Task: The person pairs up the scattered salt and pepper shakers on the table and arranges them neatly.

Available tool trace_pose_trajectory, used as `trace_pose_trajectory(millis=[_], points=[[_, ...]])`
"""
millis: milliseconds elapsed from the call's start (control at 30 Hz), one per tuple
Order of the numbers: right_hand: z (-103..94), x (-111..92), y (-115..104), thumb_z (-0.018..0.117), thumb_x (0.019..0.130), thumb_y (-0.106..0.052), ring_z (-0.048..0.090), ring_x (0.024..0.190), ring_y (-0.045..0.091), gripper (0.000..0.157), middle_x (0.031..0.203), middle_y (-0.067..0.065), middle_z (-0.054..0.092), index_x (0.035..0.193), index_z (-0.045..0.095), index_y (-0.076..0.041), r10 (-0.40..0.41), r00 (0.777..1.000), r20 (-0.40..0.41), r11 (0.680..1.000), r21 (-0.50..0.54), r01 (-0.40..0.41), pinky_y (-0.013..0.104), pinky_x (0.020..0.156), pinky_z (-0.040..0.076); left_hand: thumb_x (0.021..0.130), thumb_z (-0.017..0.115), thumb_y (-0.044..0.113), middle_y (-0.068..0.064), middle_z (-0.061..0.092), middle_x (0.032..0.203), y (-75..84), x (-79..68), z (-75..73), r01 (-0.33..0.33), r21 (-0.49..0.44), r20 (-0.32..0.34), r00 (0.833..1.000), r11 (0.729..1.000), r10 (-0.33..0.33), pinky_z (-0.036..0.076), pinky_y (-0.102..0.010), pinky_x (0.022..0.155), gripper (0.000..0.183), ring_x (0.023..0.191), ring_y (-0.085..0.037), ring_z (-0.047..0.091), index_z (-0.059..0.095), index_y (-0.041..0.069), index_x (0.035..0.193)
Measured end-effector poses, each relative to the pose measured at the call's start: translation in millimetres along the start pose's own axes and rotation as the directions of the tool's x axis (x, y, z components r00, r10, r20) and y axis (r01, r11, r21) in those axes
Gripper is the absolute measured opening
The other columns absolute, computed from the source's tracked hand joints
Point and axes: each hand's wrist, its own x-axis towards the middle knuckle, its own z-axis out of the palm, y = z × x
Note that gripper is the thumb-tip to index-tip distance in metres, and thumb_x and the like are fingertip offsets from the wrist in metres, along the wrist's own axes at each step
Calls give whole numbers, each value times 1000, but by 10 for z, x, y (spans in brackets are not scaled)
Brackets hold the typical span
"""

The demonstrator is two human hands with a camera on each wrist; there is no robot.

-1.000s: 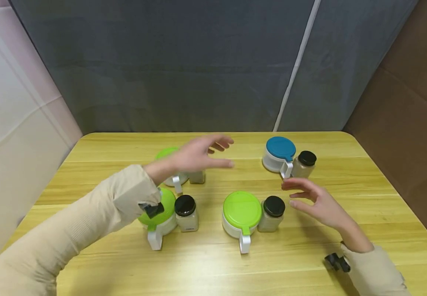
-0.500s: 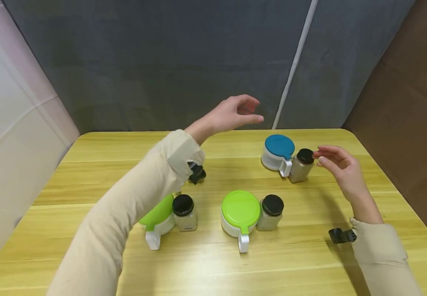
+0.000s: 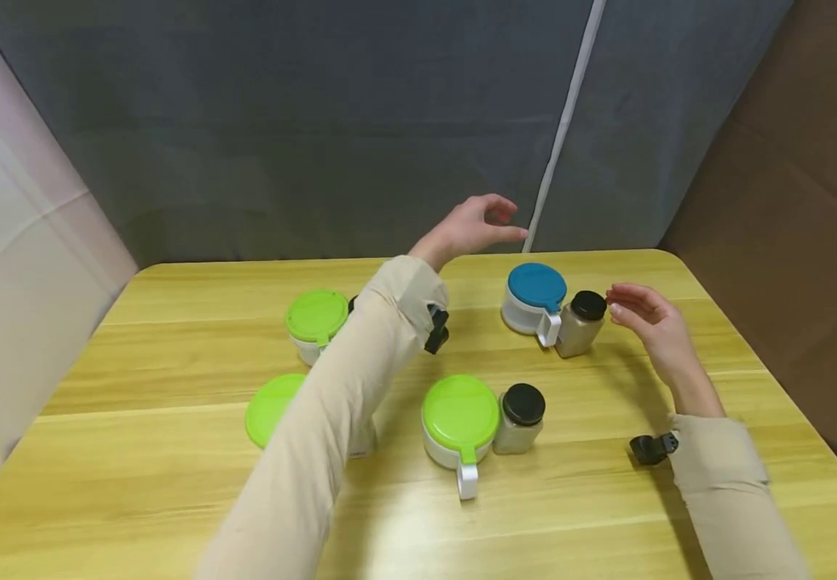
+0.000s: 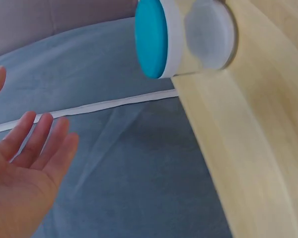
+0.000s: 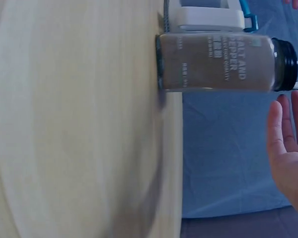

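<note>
My left hand (image 3: 472, 225) hovers above the table's far edge, up and left of a white seasoning pot with a blue lid (image 3: 536, 285). Its fingers are spread and slightly bent, holding nothing; in the left wrist view the palm (image 4: 25, 183) shows bare. Beside the pot's handle stands a glass shaker jar (image 3: 579, 329) with a black cap. "Salt and pepper" is printed on this jar (image 5: 218, 62), which has brownish contents. Just right of the cap, my right hand (image 3: 660, 334) is held with loosely bent fingers, apart from the jar and gripping nothing.
A green-lidded pot (image 3: 461, 419) and a black-capped jar (image 3: 520, 420) stand at the front centre. Two more green-lidded pots, one behind (image 3: 316, 316) and one in front (image 3: 271, 407), are at left. My left sleeve (image 3: 331, 411) partly covers them and nearby jars.
My left hand has moved up and right from over the left pots to beyond the blue-lidded pot. My right hand has moved back and right, beside the rear jar. The view has shifted slightly.
</note>
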Motion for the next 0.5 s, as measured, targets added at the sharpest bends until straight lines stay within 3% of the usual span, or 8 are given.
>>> trace_pose_trajectory(millis=[67, 300, 500], points=[[3, -3, 38, 57, 85, -5, 50, 104, 16, 40, 118, 10, 52, 123, 48, -1, 11, 999, 33, 1000, 2, -11, 22, 78, 45, 81, 63, 33, -5, 47, 120, -46, 11, 58, 18, -16, 17, 1000, 1000, -18, 40, -25, 84, 52, 106, -14, 44, 46, 10, 125], [298, -119, -310, 52, 86, 3, 48, 102, 11, 37, 113, 2, 51, 122, 47, -1, 55, 994, 94, 998, 19, -57, 16, 79, 41, 81, 63, 33, -4, 46, 121, -241, 35, 220, 82, -11, 40, 996, 997, -82, 37, -28, 88, 54, 108, -16, 42, 45, 10, 126], [282, -133, -275, 52, 87, 0, 45, 104, 11, 37, 112, -1, 50, 123, 46, -4, 112, 989, 94, 993, -46, -108, 16, 80, 41, 81, 63, 34, -5, 44, 125, -376, 62, 344, 116, 26, 65, 991, 993, -117, 35, -29, 91, 57, 113, -18, 40, 42, 8, 127]])
